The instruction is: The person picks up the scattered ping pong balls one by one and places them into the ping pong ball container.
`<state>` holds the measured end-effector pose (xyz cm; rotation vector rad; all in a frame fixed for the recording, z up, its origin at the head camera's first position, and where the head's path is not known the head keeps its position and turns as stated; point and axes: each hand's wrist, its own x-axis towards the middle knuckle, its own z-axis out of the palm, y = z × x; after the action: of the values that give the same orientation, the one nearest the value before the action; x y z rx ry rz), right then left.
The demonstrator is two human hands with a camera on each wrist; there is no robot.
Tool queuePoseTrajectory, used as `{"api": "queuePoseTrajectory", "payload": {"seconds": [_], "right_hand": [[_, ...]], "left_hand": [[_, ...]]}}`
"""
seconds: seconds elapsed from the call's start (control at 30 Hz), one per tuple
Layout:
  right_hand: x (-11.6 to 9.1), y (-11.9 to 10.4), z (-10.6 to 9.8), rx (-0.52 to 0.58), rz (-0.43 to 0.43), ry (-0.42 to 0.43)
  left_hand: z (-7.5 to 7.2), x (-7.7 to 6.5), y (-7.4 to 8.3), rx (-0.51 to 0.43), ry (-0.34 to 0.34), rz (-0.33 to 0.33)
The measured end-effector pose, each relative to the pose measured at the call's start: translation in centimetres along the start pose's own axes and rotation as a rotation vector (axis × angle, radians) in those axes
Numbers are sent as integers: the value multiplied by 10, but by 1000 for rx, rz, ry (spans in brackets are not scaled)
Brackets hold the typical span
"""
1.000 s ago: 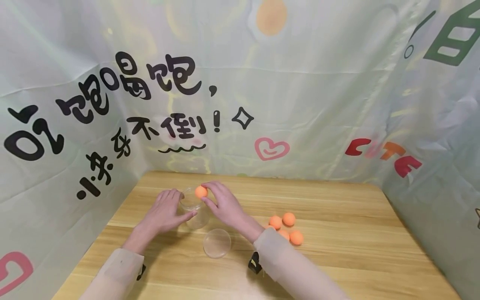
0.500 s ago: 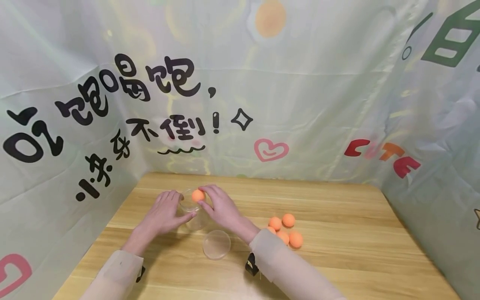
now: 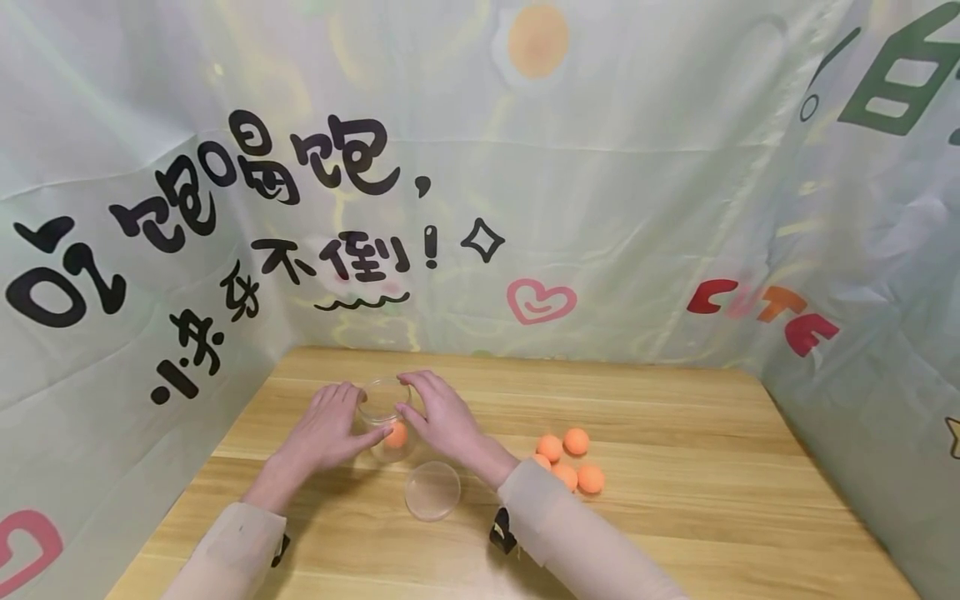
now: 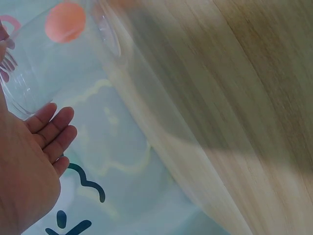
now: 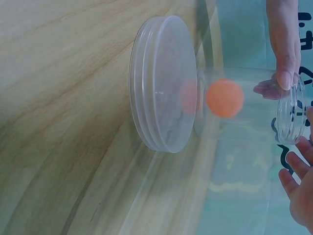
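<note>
Head view, left hand: the left hand (image 3: pixel 326 427) grasps the clear jar (image 3: pixel 383 410) near its rim, thumb in front.
Head view, right hand: the right hand (image 3: pixel 446 421) is loose, thumb and fingers apart at the rim's right side; contact with the rim cannot be told.
Head view, ball: one orange ball (image 3: pixel 397 434) is inside the jar, low down.
Head view, lid: the clear lid (image 3: pixel 432 492) lies on the wooden table (image 3: pixel 675 467), near side of the jar.
Head view, loose balls: more orange balls (image 3: pixel 591 478) sit clustered to the right.
Left wrist view, fingers: partly extended, beside the rim.
Right wrist view, jar: ball seen through its wall.
</note>
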<state>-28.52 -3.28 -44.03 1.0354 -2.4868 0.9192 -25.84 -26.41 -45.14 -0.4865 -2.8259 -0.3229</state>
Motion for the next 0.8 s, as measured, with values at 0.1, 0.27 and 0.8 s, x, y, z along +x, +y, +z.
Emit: {"api": "queuePoseTrajectory", "payload": {"seconds": [0.1, 0.27, 0.8], "right_hand": [[0, 0, 0, -4, 12, -8], [-1, -1, -2, 0, 30, -13], [-15, -1, -24, 141, 68, 112]], "left_hand": [[-1, 0, 1, 4, 6, 2], [-2, 0, 1, 2, 2, -1], [-1, -1, 1, -9, 10, 2]]}}
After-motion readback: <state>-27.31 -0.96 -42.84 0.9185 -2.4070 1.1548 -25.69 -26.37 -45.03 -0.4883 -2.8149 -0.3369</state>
